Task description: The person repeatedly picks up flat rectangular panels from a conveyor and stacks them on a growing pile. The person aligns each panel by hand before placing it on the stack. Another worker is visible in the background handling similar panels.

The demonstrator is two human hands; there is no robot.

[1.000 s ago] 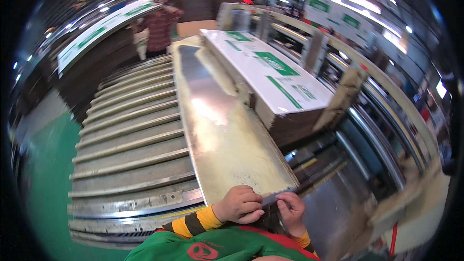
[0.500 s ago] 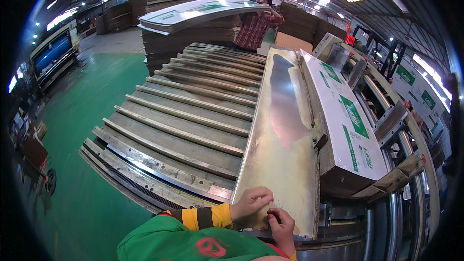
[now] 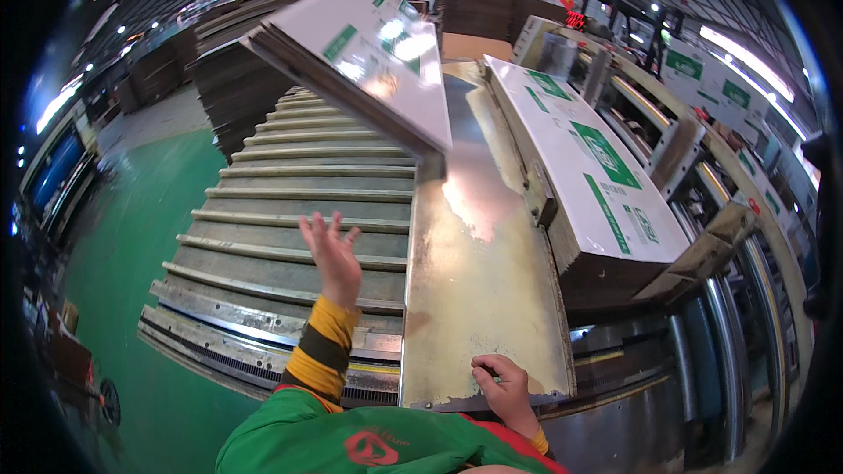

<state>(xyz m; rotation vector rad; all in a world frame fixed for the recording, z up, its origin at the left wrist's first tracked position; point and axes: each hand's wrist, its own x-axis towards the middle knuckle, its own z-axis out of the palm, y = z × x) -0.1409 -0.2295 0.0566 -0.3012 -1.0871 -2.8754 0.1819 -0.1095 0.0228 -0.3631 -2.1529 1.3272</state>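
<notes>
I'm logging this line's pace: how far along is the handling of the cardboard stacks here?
Done: one stack of flat printed sheets already lies at the right of the metal plate. In hand: another stack hangs tilted in the air above the roller conveyor; the left hand is raised open toward it, not touching, and the right hand rests on the plate's near edge. Left: that stack is not yet set down.

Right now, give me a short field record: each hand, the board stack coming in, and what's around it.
left hand: raised, open, fingers spread, above the roller conveyor, touching nothing
right hand: resting on near edge of the metal plate
incoming stack: white printed boards, tilted, carried in the air at the plate's far end
carrier: a person behind the stack, mostly hidden
second stack: lying flat, right of the plate
floor: green
</notes>
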